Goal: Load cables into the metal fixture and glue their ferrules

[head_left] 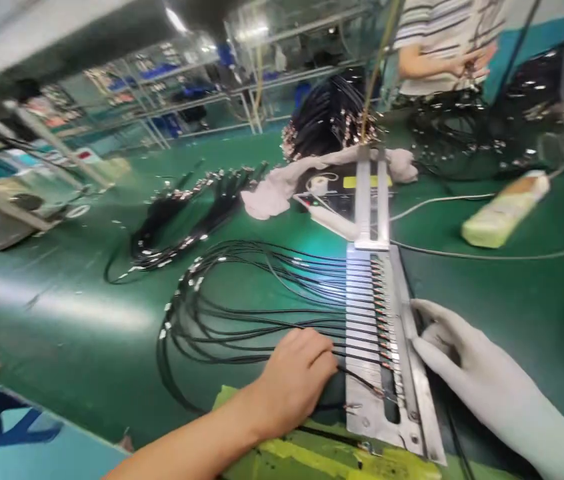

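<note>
A slotted metal fixture point(359, 393) lies across the bench with several black cables point(242, 311) side by side in it, their coppery ends along the slot. My left hand point(297, 377), bare, is closed on one black cable near the fixture's lower left side. That cable's stripped end slants toward the slot's lower part. My right hand point(467, 363), in a white glove, holds the fixture's right edge with thumb and index finger, the other fingers curled. Beneath the fixture's near end is yellow-green tape point(292, 463), with another cable end lying on it.
A black device point(335, 203) with a pale cloth point(277, 190) stands behind the fixture. Cable bundles point(167, 227) lie left and behind. A taped power strip point(505, 210) and white cord are at right. Across the bench, a person in a striped shirt point(442, 47) handles cables.
</note>
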`<move>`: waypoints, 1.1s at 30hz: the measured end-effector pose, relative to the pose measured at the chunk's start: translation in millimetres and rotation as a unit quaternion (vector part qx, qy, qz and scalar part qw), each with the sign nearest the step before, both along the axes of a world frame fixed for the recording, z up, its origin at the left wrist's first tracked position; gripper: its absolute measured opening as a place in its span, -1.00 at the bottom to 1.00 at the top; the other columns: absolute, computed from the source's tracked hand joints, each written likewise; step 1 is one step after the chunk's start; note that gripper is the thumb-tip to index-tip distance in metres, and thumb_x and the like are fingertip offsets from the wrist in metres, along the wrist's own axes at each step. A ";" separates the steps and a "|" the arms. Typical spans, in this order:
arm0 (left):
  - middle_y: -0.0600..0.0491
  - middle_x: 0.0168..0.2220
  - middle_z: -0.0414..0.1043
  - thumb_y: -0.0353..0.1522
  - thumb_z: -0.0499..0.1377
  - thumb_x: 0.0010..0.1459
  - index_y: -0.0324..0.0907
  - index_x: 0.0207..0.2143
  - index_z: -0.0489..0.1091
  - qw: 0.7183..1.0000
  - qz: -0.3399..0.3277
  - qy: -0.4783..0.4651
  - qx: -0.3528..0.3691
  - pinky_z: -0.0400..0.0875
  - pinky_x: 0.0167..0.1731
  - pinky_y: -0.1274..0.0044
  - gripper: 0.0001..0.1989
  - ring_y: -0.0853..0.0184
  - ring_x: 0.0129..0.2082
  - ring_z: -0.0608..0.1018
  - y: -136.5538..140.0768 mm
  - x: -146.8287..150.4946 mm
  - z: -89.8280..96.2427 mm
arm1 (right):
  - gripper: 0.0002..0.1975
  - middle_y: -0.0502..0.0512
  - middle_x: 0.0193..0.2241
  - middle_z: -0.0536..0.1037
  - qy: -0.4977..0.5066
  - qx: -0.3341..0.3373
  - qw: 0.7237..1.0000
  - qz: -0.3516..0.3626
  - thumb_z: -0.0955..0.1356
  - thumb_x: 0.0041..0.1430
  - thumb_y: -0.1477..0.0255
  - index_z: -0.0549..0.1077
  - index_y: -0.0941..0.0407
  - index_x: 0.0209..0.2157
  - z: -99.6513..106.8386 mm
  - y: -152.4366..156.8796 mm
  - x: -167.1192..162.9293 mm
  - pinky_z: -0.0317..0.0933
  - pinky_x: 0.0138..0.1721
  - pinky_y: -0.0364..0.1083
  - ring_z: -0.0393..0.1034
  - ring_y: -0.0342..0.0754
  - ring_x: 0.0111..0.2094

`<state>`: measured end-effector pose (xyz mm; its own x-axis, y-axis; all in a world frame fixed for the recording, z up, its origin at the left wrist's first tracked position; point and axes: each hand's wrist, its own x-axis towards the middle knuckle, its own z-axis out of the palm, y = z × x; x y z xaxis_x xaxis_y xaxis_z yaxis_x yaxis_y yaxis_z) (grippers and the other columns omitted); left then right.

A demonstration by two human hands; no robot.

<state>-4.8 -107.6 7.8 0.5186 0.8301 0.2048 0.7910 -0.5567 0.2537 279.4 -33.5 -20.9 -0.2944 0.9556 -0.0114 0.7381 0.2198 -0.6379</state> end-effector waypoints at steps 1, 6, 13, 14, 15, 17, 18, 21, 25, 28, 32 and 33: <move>0.02 -0.27 0.37 -0.47 -0.01 0.29 -0.20 -0.24 0.30 1.000 0.004 -0.011 0.001 0.23 -0.29 0.45 -0.89 0.32 -0.29 0.32 -0.2 0.0 1.7 | -0.51 -0.03 -0.46 0.47 0.008 -0.018 1.000 0.009 0.23 0.27 0.10 0.24 -0.02 0.16 3.4 -1.3 -0.7 0.38 -0.26 -0.01 0.44 0.00 -0.34; 0.01 -0.27 0.35 -0.52 0.01 0.27 -0.20 -0.20 0.28 0.999 0.009 -0.039 0.005 0.25 -0.29 0.45 -0.88 0.30 -0.30 0.31 -1.3 4.6 3.8 | -0.59 0.00 -0.42 0.46 0.015 0.007 1.000 0.024 0.24 0.30 0.20 0.26 0.00 0.13 17.7 -5.1 -6.6 0.27 -0.10 0.08 0.40 0.06 -0.22; -0.02 -0.25 0.32 -0.56 -0.01 0.25 -0.24 -0.18 0.29 0.998 -0.033 -0.024 -0.040 0.29 -0.33 0.48 -0.85 0.30 -0.31 0.30 3.8 7.9 8.2 | -0.63 -0.04 -0.45 0.43 0.032 -0.018 0.999 0.014 0.26 0.30 0.27 0.26 -0.03 0.12 26.1 -3.8 -10.5 0.22 -0.12 0.05 0.35 0.03 -0.23; -0.03 -0.25 0.32 -0.57 -0.02 0.25 -0.24 -0.18 0.29 0.998 -0.040 -0.023 -0.044 0.29 -0.33 0.48 -0.83 0.30 -0.31 0.30 4.9 7.7 9.6 | -0.63 -0.05 -0.45 0.42 0.032 -0.022 0.999 0.013 0.26 0.30 0.28 0.25 -0.04 0.12 26.9 -3.6 -10.6 0.21 -0.12 0.05 0.34 0.02 -0.25; -0.03 -0.24 0.31 -0.57 -0.02 0.25 -0.25 -0.17 0.29 0.998 -0.046 -0.023 -0.044 0.29 -0.33 0.48 -0.83 0.30 -0.31 0.30 5.9 7.5 10.8 | -0.63 -0.05 -0.45 0.42 0.033 -0.024 0.999 0.012 0.26 0.30 0.28 0.24 -0.05 0.13 27.5 -3.6 -10.6 0.21 -0.12 0.04 0.34 0.01 -0.26; -0.04 -0.24 0.31 -0.58 0.00 0.23 -0.27 -0.16 0.30 0.998 -0.052 -0.029 -0.033 0.29 -0.33 0.49 -0.82 0.31 -0.31 0.30 7.8 7.3 12.1 | -0.63 -0.06 -0.45 0.42 0.034 -0.024 0.999 0.016 0.26 0.31 0.30 0.23 -0.06 0.13 27.9 -3.5 -10.4 0.20 -0.13 0.04 0.34 -0.01 -0.28; -0.05 -0.25 0.31 -0.59 0.02 0.22 -0.28 -0.15 0.30 0.998 -0.053 -0.034 -0.026 0.29 -0.34 0.49 -0.82 0.32 -0.31 0.30 8.4 7.4 12.2 | -0.63 -0.07 -0.45 0.42 0.035 -0.022 0.999 0.018 0.26 0.31 0.30 0.23 -0.07 0.13 27.7 -3.6 -10.2 0.20 -0.13 0.03 0.34 -0.01 -0.28; -0.04 -0.27 0.31 -0.61 0.05 0.20 -0.31 -0.16 0.31 0.997 -0.051 -0.050 -0.007 0.28 -0.35 0.51 -0.83 0.33 -0.31 0.30 9.6 8.4 11.6 | -0.63 -0.06 -0.45 0.42 0.039 -0.011 0.999 0.021 0.27 0.30 0.34 0.24 -0.06 0.13 26.8 -3.8 -9.7 0.19 -0.12 0.03 0.34 -0.01 -0.27; -0.04 -0.29 0.32 -0.58 0.01 0.23 -0.30 -0.19 0.33 0.998 -0.065 -0.023 -0.008 0.28 -0.39 0.52 -0.84 0.34 -0.34 0.29 10.5 8.2 12.0 | -0.61 -0.05 -0.46 0.43 0.046 -0.002 0.999 0.020 0.29 0.28 0.37 0.25 -0.02 0.13 28.0 -4.3 -10.3 0.20 -0.12 0.04 0.35 0.00 -0.28; -0.07 -0.25 0.34 -0.57 -0.01 0.24 -0.30 -0.09 0.33 0.995 -0.099 -0.013 -0.023 0.32 -0.36 0.50 -0.77 0.32 -0.31 0.32 12.9 5.8 11.8 | -0.61 -0.05 -0.46 0.43 0.048 0.001 0.999 0.018 0.29 0.27 0.38 0.26 -0.01 0.13 30.1 -4.0 -11.3 0.22 -0.13 0.02 0.35 -0.02 -0.31; -0.09 -0.22 0.35 -0.61 -0.02 0.22 -0.32 0.03 0.31 0.989 -0.131 -0.050 -0.040 0.36 -0.31 0.48 -0.65 0.31 -0.28 0.36 18.3 3.4 6.7 | -0.62 -0.06 -0.47 0.42 0.049 -0.001 0.999 0.017 0.29 0.27 0.38 0.28 -0.01 0.11 30.8 -2.8 -12.4 0.22 -0.12 0.02 0.35 -0.02 -0.32; -0.09 -0.21 0.35 -0.61 -0.02 0.22 -0.31 0.03 0.32 0.989 -0.133 -0.057 -0.035 0.36 -0.29 0.47 -0.65 0.30 -0.28 0.36 19.2 2.9 5.1 | -0.62 -0.06 -0.48 0.42 0.050 -0.001 0.999 0.016 0.29 0.27 0.38 0.29 0.00 0.11 30.7 -2.5 -12.4 0.21 -0.12 0.02 0.36 -0.02 -0.32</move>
<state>-1.9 -88.3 12.9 0.6979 0.6810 0.2216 0.5826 -0.7198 0.3773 266.9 -36.0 9.8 -0.3240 0.9459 0.0186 0.6633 0.2412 -0.7084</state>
